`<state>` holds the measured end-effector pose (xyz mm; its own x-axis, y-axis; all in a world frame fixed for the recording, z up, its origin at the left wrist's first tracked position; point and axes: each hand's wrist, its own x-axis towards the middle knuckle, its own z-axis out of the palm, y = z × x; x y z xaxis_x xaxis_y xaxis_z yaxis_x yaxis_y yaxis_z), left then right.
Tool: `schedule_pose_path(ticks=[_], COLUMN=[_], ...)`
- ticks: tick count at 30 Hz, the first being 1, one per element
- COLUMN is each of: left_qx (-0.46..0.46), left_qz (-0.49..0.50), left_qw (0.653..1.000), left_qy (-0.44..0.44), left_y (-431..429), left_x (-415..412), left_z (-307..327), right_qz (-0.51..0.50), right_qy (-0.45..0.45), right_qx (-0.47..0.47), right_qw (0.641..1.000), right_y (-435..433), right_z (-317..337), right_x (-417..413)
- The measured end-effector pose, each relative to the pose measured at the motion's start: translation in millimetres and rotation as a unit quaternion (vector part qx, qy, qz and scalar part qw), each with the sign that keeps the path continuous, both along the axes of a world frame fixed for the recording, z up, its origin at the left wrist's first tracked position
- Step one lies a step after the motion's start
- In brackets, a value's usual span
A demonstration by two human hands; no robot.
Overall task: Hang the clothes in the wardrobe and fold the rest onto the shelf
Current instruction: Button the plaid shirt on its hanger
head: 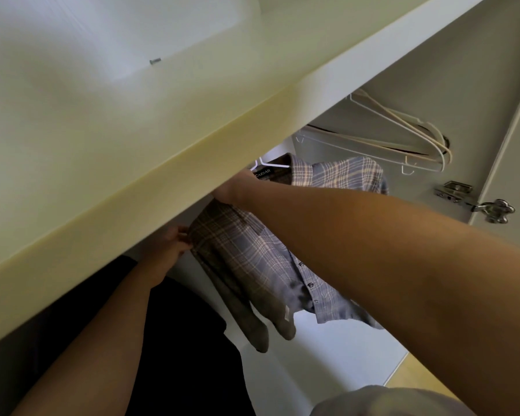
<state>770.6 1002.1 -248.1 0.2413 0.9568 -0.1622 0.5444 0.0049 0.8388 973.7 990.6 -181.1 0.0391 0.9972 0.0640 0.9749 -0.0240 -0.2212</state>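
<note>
Head view into the wardrobe (pixel 433 70). A plaid shirt (pixel 246 256) hangs on a white hanger (pixel 269 164) just below the pale shelf (pixel 132 175), whose edge crosses the near upper left of the view. The collar and label lie far and high, while the sleeves and hem droop toward the near lower middle. The left hand (pixel 170 247) pinches the left shoulder edge of the shirt between thumb and fingers. The right hand (pixel 233 189) reaches up at the collar with its fingers hidden behind the shelf edge, so whether they grip the hanger cannot be told. Empty hangers (pixel 403 136) lie bunched at the far right, well apart from the shirt, and a door hinge (pixel 475 202) sits further right. Judged handling: the shirt is light, soft and limp, and likely to slide off a smooth hanger if tugged on one side. It is best taken at the shoulder seams or collar, where the hanger supports it, not by the loose sleeves. The hanger's hook, not visible here, should carry the load
</note>
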Motion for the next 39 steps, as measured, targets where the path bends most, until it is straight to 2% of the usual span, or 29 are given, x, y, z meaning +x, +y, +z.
schedule_pose_path(ticks=[5, 9, 14, 18, 20, 23, 25, 27, 31, 34, 36, 38, 39], left_qx=[0.015, 0.076, 0.154, 0.141, 0.151, 0.182, 0.182, 0.174, 0.194, 0.26, 0.271, 0.262, 0.256], left_qz=[0.047, 0.022, 0.029, -0.031, -0.04, 0.007, 0.038, 0.023, -0.008, -0.021, -0.014, 0.003, 0.011], left_qw=[0.998, 0.996, 0.985, 0.978, 0.976, 0.977, 0.98, 0.982, 0.978, 0.959, 0.953, 0.957, 0.96], left_qy=[-0.049, 0.051, 0.073, 0.153, 0.152, 0.115, 0.074, 0.071, 0.072, 0.11, 0.134, 0.127, 0.113], left_y=[3, 2, 0, -7, -14, -20, -23, -29, -42, -41, -40, -41, -42], left_x=[-2, -14, -21, -12, -6, -2, -4, -4, 11, 23, 29, 36, 40], left_z=[3, 10, 10, 2, 5, 11, 12, 12, 17, 16, 15, 15, 15], right_qz=[0.009, 0.007, 0.003, 0.017, 0.023, 0.033, 0.021, 0.003, -0.07, -0.079, -0.096, -0.114, -0.116], right_qy=[-0.012, -0.009, -0.024, -0.071, -0.093, -0.096, -0.067, -0.007, 0.178, 0.225, 0.257, 0.162, 0.114], right_qx=[-0.01, -0.017, -0.025, -0.043, -0.046, -0.048, -0.047, -0.046, -0.031, -0.006, 0.033, 0.132, 0.207], right_qw=[1.0, 1.0, 0.999, 0.996, 0.994, 0.994, 0.996, 0.999, 0.981, 0.971, 0.961, 0.971, 0.965], right_y=[-20, -30, -42, -54, -57, -60, -60, -67, -75, -78, -86, -99, -106], right_z=[10, 14, 21, 26, 26, 26, 25, 28, 25, 15, 9, 1, -4], right_x=[-2, 0, -3, -6, -4, -1, 0, 0, -2, 4, 6, 12, 18])
